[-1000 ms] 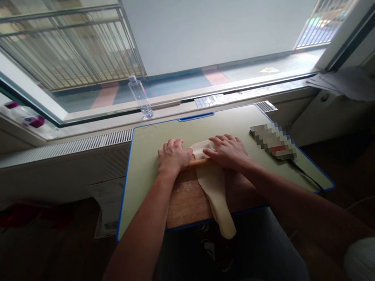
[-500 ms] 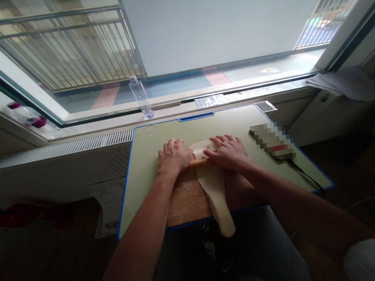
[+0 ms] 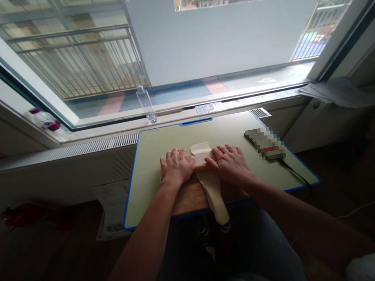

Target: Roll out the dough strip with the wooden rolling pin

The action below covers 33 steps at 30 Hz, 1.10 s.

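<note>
A wooden rolling pin point(image 3: 202, 167) lies across a pale strip of dough point(image 3: 213, 191), mostly covered by my hands. My left hand point(image 3: 177, 167) presses palm down on its left part, fingers spread and pointing forward. On the right part my right hand point(image 3: 229, 163) lies the same way, its thumb reaching inward over the dough. Beyond the pin the dough is flat and wide. On my side it narrows and hangs over the front edge of a wooden board point(image 3: 188, 201).
Under the board is a green folding table point(image 3: 145, 186) with a blue rim. A blurred-out device point(image 3: 264, 144) with a black cable lies at its right. A clear bottle point(image 3: 147, 106) stands on the windowsill, and papers point(image 3: 342, 93) lie to the right.
My view has tilted up a little, so the scene sits slightly differently. Both hands remain on the rolling pin, and less dough shows hanging over the front edge.
</note>
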Each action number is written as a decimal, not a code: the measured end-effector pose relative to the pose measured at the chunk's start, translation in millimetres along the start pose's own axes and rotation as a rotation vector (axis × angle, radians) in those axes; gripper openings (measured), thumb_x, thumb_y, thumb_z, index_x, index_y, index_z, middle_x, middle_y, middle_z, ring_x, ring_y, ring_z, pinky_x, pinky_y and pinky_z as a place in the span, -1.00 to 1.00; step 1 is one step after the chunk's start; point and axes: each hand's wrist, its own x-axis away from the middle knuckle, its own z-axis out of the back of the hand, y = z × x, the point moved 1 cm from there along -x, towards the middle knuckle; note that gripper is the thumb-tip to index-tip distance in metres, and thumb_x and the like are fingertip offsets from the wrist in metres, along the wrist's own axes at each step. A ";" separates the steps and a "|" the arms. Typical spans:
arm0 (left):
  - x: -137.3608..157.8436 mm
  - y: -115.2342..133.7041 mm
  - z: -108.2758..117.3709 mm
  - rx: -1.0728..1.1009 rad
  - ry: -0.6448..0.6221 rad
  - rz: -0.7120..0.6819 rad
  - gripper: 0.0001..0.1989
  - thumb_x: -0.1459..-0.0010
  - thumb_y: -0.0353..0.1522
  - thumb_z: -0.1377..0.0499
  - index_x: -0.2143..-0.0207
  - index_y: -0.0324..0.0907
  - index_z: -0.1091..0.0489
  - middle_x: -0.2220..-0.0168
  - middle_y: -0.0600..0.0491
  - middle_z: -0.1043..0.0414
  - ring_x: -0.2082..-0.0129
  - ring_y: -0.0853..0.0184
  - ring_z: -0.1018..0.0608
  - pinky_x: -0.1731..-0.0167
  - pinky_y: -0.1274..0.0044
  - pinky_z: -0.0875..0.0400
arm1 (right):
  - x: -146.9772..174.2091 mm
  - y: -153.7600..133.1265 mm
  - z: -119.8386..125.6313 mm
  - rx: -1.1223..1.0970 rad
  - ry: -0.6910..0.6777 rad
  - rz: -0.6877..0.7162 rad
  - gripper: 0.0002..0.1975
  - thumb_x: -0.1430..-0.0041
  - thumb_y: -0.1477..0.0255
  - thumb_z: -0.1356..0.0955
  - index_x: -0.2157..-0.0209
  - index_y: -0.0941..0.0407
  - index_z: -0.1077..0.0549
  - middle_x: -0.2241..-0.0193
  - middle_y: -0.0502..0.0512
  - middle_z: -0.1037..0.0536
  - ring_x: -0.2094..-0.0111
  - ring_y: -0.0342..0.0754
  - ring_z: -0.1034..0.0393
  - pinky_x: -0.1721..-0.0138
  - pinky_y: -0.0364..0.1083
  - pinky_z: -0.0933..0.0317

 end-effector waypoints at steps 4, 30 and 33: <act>15.4 1.5 0.8 -0.015 0.023 -0.009 -0.45 -0.44 -0.04 0.05 -0.27 -0.03 -0.48 -0.37 -0.08 -0.42 -0.33 0.01 -0.41 -0.36 0.05 -0.22 | 14.9 -0.8 2.5 0.001 0.039 0.036 -0.34 -0.56 -0.03 -0.12 -0.27 0.14 -0.49 -0.31 0.27 -0.50 -0.34 0.29 -0.23 -0.35 0.20 0.04; -38.1 -7.1 -5.3 0.026 -0.085 0.015 -0.38 -0.35 -0.03 -0.01 -0.35 -0.02 -0.38 -0.41 -0.11 -0.36 -0.39 -0.01 -0.37 -0.39 0.06 -0.20 | -39.9 10.6 -14.5 -0.080 -0.059 -0.037 -0.30 -0.49 -0.08 -0.14 -0.40 0.02 -0.41 -0.41 0.18 -0.41 -0.41 0.31 -0.19 -0.39 0.29 -0.01; -50.2 -7.7 -6.0 0.045 -0.064 0.017 -0.39 -0.34 -0.04 -0.04 -0.33 -0.06 -0.40 -0.39 -0.14 -0.38 -0.36 -0.02 -0.40 -0.37 0.07 -0.24 | -54.2 13.0 -12.0 -0.107 -0.106 -0.039 -0.29 -0.46 -0.11 -0.17 -0.38 0.01 -0.42 -0.40 0.19 -0.42 -0.38 0.29 -0.23 -0.36 0.27 -0.06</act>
